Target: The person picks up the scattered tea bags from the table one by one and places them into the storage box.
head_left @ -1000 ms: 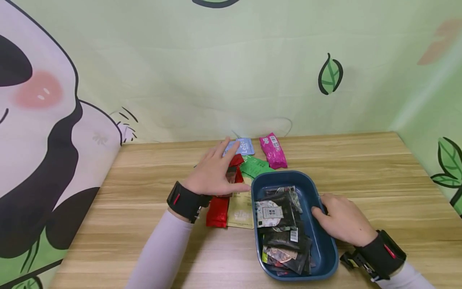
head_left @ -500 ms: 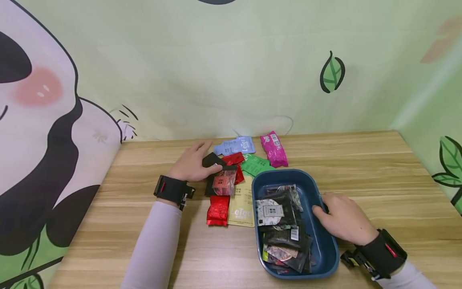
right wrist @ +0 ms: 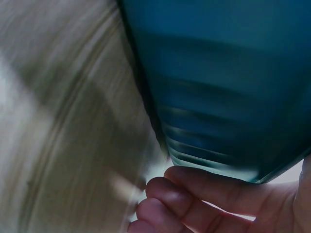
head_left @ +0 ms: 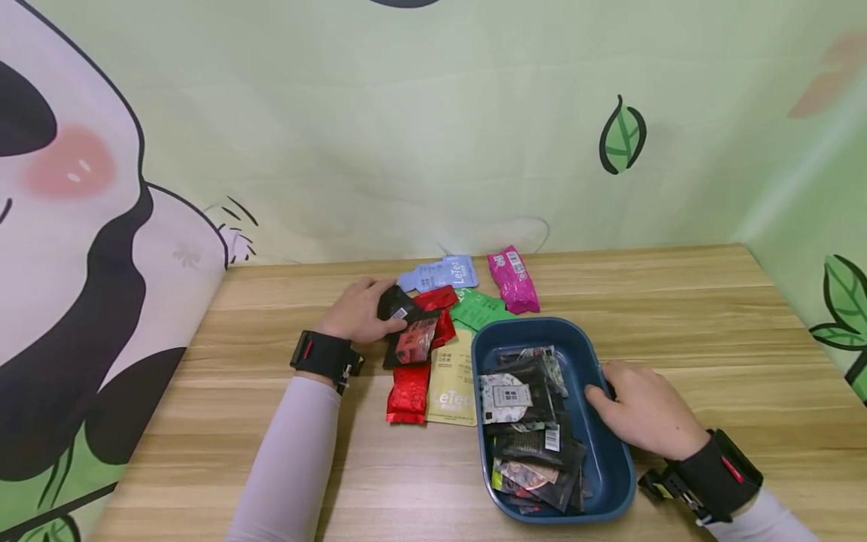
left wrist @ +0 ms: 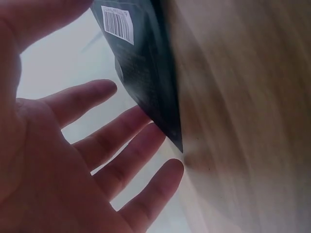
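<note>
My left hand (head_left: 355, 310) is at the left side of the packet pile, its thumb by the black packet with a barcode (head_left: 401, 305). In the left wrist view the fingers (left wrist: 126, 145) are spread and only slightly bent, some tips touching the edge of the tilted black packet (left wrist: 141, 63). A red-and-black packet (head_left: 415, 340) lies partly over it. My right hand (head_left: 646, 410) grips the right rim of the blue plastic bin (head_left: 605, 467), thumb over the edge and fingers against the outer wall. Several mostly black packets (head_left: 535, 444) lie inside the bin.
Around the pile lie red packets (head_left: 409, 395), a cream packet (head_left: 452, 384), a green packet (head_left: 479, 309) and light-blue packets (head_left: 443, 272). A pink packet (head_left: 513, 280) lies behind the bin. The wooden table (head_left: 223, 421) meets a printed wall cloth (head_left: 379, 150).
My left hand has drawn back left from over the pile to its left side. The black packet there has tilted, showing its barcode. The right hand and bin stay in place.
</note>
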The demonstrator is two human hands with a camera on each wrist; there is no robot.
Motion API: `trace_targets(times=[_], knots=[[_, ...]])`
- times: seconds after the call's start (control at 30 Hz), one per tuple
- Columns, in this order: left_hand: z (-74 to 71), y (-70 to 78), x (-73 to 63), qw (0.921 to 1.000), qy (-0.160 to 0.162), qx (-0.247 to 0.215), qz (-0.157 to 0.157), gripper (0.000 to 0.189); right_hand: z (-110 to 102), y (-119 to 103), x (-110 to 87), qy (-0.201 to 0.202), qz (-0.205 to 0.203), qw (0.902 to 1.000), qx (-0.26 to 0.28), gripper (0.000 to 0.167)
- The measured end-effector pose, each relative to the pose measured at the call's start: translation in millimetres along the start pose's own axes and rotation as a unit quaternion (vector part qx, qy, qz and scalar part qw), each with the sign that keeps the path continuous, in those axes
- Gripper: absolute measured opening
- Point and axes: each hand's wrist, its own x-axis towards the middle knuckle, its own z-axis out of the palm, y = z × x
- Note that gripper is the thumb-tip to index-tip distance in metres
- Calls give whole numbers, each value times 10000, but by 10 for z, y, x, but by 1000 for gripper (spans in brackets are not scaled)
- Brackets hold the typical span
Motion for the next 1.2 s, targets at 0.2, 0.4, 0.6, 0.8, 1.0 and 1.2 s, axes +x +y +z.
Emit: trace_targets(times=[0.2,0.4,0.6,0.8,1.0,1.2], knots=[[24,-12,17,9999,79,61,-58,81,-1,0,5,18,-4,10000,29,18],[27,20,9,9994,235,241,-11,81,-4,-4,10,1,21,10000,28,17],[38,56,19,9986,299,419,-105,83,-5,-2,13,19,-25,10000,-16,16],[77,36,56,9975,379,560,-195,80,9,9,9,45,-20,10000,-43,16],[80,10,41,9963,454,705,-210,75,14,11,11,46,-15,10000,-20,18],[64,9,19,9957,293,859,-164,82,13,15,12,36,-2,10000,11,16]])
